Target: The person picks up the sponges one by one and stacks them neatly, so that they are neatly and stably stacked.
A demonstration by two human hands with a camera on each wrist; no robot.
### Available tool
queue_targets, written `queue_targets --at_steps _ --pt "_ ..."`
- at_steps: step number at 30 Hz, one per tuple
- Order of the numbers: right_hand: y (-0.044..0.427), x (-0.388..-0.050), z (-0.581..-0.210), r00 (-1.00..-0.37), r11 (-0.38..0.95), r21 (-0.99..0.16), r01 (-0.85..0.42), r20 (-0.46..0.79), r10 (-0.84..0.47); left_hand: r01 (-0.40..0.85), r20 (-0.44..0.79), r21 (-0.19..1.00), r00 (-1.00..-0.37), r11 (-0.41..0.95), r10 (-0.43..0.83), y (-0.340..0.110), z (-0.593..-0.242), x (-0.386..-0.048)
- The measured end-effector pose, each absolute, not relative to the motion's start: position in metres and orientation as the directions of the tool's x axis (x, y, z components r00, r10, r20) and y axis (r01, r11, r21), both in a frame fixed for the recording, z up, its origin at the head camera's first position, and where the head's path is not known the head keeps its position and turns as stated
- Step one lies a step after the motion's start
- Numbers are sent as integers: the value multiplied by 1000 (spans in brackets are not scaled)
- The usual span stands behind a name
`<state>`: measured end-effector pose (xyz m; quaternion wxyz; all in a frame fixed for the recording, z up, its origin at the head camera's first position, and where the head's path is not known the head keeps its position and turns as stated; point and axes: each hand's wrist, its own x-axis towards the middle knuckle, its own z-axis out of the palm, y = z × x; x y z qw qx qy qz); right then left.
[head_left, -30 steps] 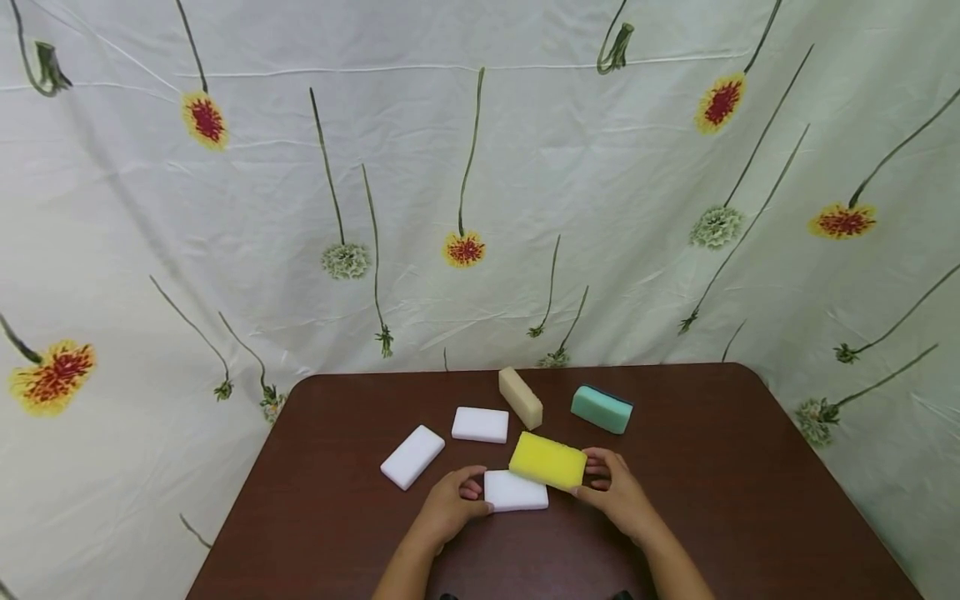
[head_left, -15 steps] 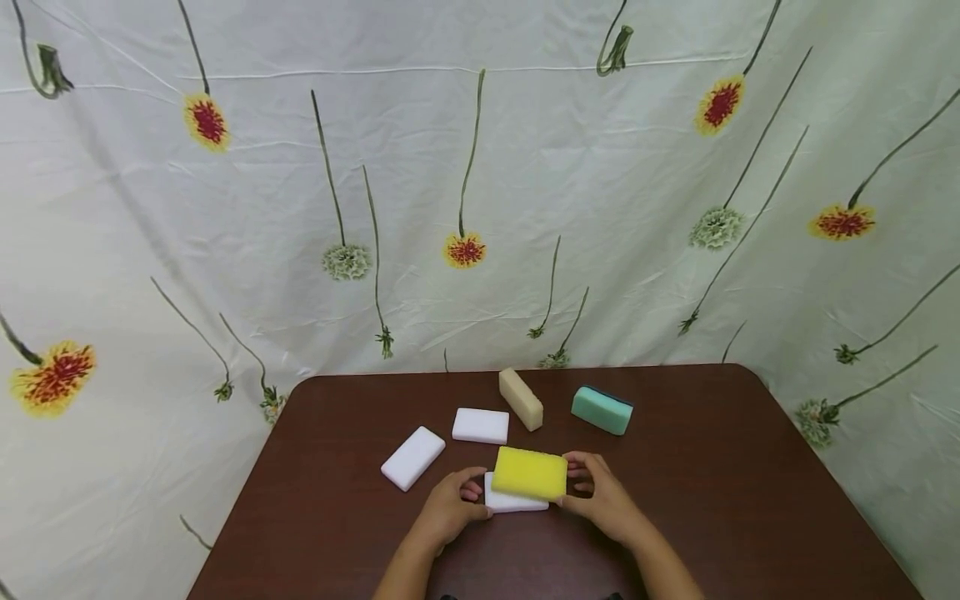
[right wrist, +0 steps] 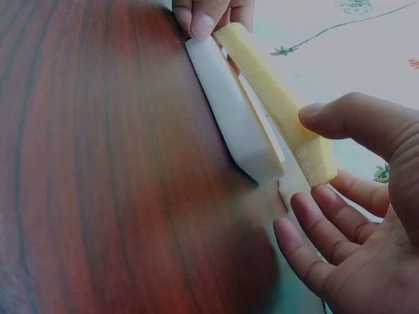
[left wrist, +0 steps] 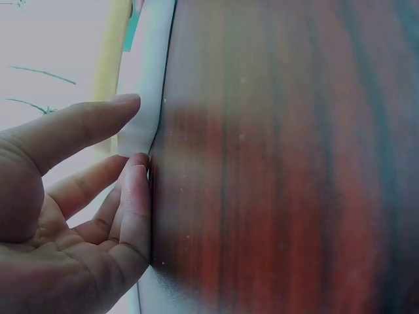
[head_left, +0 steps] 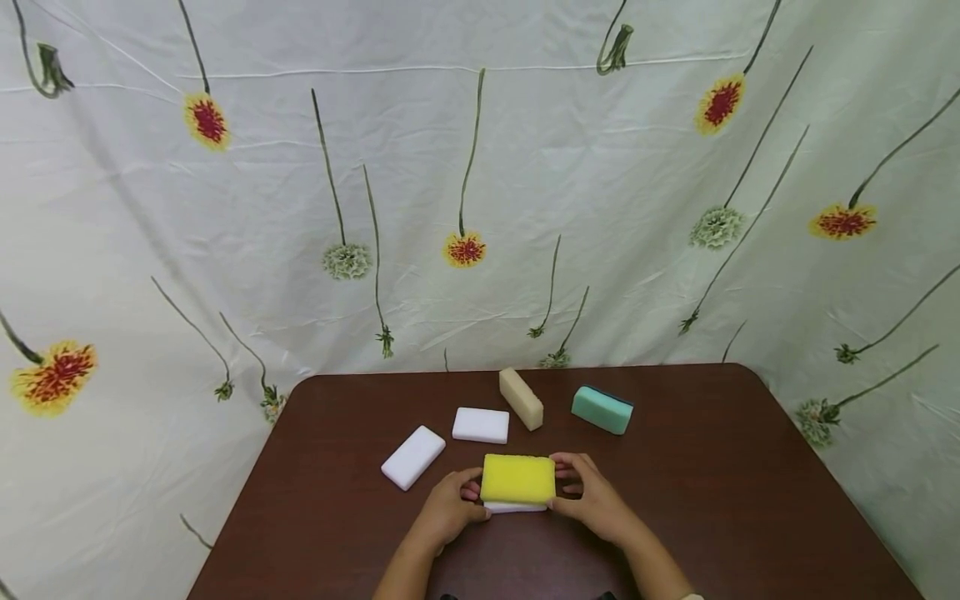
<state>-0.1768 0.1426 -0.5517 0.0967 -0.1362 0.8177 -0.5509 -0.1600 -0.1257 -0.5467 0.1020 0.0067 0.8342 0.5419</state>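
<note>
Lower centre in the head view, the right hand (head_left: 592, 497) pinches a yellow sponge (head_left: 518, 478) that hides most of the white sponge (head_left: 514, 507) gripped by the left hand (head_left: 447, 505); the bottom edge crops both forearms (head_left: 406, 564).

The yellow sponge (head_left: 517, 479) is viewed in the head picture from above and from its near side, forward and downward, at a remove wide enough for the curtain (head_left: 420, 183) to be taken in beyond it and most of the table (head_left: 322, 533) around it. In the left wrist view it is approached from its left end, very close and low over the table, with the scene tipped sideways. In the right wrist view it is faced from its right end, also close and low, tipped the opposite way. The sponge, the white block (right wrist: 229, 118) below it and the left hand (head_left: 447, 504) at its left end are shared by both wrist views, and all three are also covered from overhead.
</note>
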Motion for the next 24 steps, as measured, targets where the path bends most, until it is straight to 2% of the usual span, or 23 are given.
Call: queue_targets --at_steps 15,24 --pt "140 -177 -549 -923 308 -942 -131 3 -385 -84 -152 910 -979 405 138 -126 -548 -159" --pt "139 -176 -553 -916 262 -960 -96 -18 -400 -84 -155 903 -979 422 136 -126 -548 -159"
